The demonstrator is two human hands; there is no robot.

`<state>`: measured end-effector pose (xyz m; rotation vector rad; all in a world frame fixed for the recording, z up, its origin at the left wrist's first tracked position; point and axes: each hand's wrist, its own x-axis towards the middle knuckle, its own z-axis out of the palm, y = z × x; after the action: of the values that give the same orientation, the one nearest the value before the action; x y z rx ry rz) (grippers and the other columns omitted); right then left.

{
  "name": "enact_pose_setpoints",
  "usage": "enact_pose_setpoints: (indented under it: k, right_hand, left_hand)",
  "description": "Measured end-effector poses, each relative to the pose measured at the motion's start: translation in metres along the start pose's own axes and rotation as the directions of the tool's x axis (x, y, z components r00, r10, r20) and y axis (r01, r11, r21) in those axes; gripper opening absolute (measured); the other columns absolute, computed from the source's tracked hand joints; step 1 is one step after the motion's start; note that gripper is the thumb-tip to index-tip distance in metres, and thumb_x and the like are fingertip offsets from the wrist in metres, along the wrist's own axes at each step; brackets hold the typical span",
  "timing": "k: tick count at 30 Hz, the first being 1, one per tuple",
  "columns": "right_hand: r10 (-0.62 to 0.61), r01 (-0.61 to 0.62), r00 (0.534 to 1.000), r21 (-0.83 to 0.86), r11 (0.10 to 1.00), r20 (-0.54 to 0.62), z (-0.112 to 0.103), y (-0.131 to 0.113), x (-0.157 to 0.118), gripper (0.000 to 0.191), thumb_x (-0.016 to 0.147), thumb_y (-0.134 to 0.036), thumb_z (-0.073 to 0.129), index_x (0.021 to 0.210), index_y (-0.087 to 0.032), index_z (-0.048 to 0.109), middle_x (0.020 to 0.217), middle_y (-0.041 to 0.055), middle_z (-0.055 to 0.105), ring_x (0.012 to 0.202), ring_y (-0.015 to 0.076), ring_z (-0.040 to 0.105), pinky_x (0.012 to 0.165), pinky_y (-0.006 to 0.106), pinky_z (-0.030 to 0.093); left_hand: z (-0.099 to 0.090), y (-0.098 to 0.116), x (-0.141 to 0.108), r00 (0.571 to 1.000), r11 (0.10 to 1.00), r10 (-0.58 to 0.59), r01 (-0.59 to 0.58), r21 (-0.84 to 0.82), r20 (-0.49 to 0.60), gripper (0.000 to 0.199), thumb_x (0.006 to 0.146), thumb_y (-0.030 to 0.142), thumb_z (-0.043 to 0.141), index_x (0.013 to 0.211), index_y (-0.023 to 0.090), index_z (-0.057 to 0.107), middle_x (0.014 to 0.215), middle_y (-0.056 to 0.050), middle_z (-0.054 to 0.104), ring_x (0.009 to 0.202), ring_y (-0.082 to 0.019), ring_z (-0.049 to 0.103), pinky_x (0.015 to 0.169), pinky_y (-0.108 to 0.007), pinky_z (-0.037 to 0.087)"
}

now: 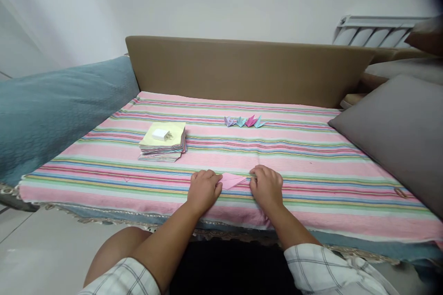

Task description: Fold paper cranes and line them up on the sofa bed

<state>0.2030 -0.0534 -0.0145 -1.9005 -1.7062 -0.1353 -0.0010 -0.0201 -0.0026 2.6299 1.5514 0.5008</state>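
A pink folded paper (231, 180) lies on the striped cloth, narrowing to a point on its right side. My left hand (205, 189) is closed on the paper's left end, thumb and fingers against it. Just past the pointed tip, my right hand (267, 187) rests on the cloth with its fingers curled in toward the thumb. What sits between those right fingertips, if anything, is too small to make out. Farther back, several small folded paper cranes (244, 121) in lilac, teal and magenta stand in a row.
A stack of square coloured paper (162, 147) lies to the left, with a white plug adapter (161, 135) on top. Striped cloth (114, 184) covers the seat. A grey cushion (394, 133) leans at right, a blue-covered armrest (69, 101) at left, and a brown backrest (242, 71) behind.
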Motion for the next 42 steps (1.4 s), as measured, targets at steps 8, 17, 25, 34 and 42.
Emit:
enact_pose_setpoints:
  k: [8, 17, 25, 34, 42]
  right_hand:
    - [-0.571, 0.563, 0.808, 0.097, 0.821, 0.146, 0.012, -0.048, -0.019, 0.059, 0.090, -0.043, 0.036, 0.141, -0.014, 0.029, 0.143, 0.0114, 0.038, 0.135, 0.0263, 0.026, 0.110, 0.051, 0.000]
    - [-0.496, 0.497, 0.809, 0.081, 0.864, 0.315, 0.023, -0.039, -0.021, 0.074, 0.088, -0.062, 0.029, 0.143, -0.013, 0.025, 0.147, 0.0132, 0.029, 0.136, 0.0276, 0.025, 0.110, 0.055, 0.005]
    - [-0.400, 0.425, 0.815, 0.038, 0.905, 0.418, 0.012, -0.023, -0.023, 0.070, 0.088, -0.061, 0.027, 0.143, -0.018, 0.027, 0.148, 0.0099, 0.026, 0.137, 0.0267, 0.022, 0.109, 0.057, 0.010]
    - [-0.321, 0.368, 0.799, 0.008, 0.930, 0.508, 0.001, -0.020, -0.021, 0.075, 0.087, -0.065, 0.024, 0.144, -0.017, 0.023, 0.150, 0.0096, 0.021, 0.138, 0.0278, 0.018, 0.108, 0.060, 0.008]
    - [-0.308, 0.361, 0.789, 0.004, 0.933, 0.531, -0.001, -0.021, -0.021, 0.078, 0.086, -0.067, 0.024, 0.144, -0.016, 0.022, 0.150, 0.0093, 0.020, 0.139, 0.0275, 0.016, 0.108, 0.060, 0.010]
  left_hand:
    - [-0.001, 0.001, -0.001, 1.000, 0.998, 0.012, -0.011, 0.063, -0.007, 0.023, 0.087, 0.032, 0.047, 0.098, 0.025, 0.065, 0.089, -0.004, 0.061, 0.089, -0.022, 0.052, 0.079, -0.038, 0.034]
    - [-0.001, 0.000, -0.002, 1.000, 0.995, 0.027, -0.026, 0.094, -0.010, 0.025, 0.089, 0.034, 0.044, 0.093, 0.027, 0.068, 0.090, -0.005, 0.061, 0.088, -0.022, 0.051, 0.077, -0.037, 0.033]
    - [-0.006, -0.001, -0.003, 0.998, 0.997, -0.067, 0.067, 0.034, 0.006, 0.024, 0.086, 0.039, 0.050, 0.104, 0.037, 0.065, 0.093, -0.003, 0.061, 0.091, -0.022, 0.048, 0.079, -0.040, 0.028]
    - [-0.016, -0.016, -0.002, 0.974, 0.976, -0.208, 0.213, -0.053, 0.088, 0.018, 0.082, 0.041, 0.055, 0.093, 0.040, 0.070, 0.093, -0.002, 0.060, 0.094, -0.021, 0.047, 0.081, -0.039, 0.025]
    - [-0.026, -0.021, -0.001, 0.948, 0.947, -0.303, 0.311, -0.085, 0.099, 0.018, 0.079, 0.034, 0.053, 0.075, 0.028, 0.070, 0.087, -0.001, 0.063, 0.091, -0.020, 0.049, 0.078, -0.037, 0.026]
